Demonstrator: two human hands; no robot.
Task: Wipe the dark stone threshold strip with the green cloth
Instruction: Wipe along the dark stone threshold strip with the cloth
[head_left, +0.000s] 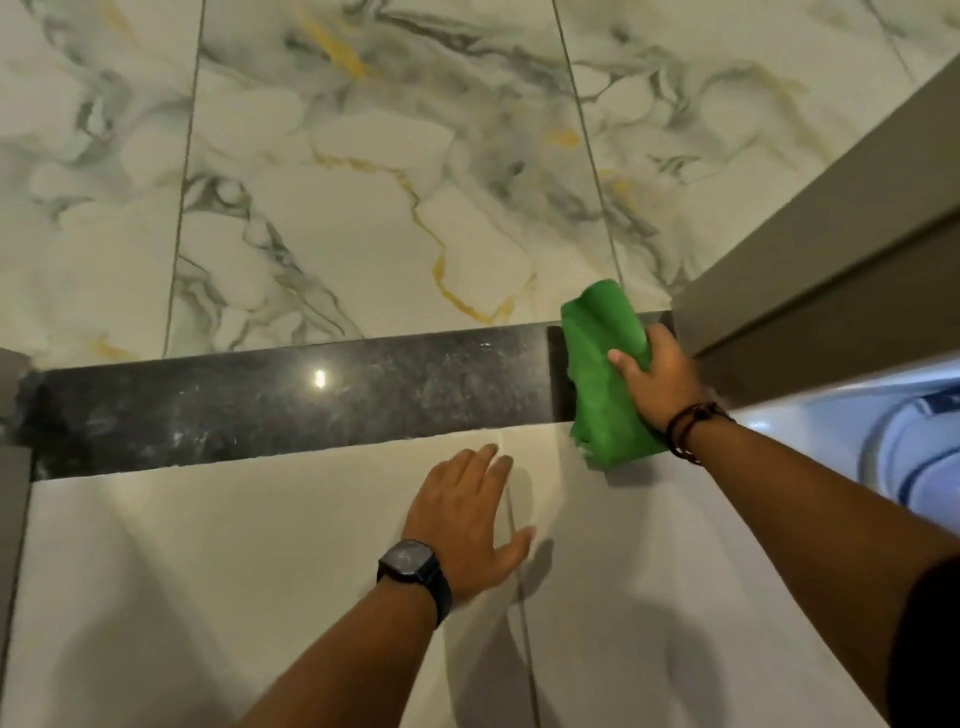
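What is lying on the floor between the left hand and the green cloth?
Nothing lies there. In the head view, only bare pale floor tile with one grout line separates the left hand from the green cloth under the right hand.

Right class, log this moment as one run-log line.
right hand: presses green cloth on threshold strip, right end | left hand: flat on pale tile | strip leftward: dusty

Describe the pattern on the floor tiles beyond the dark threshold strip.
White marble tiles with grey veining and yellow-gold streaks, clearest in the head view.
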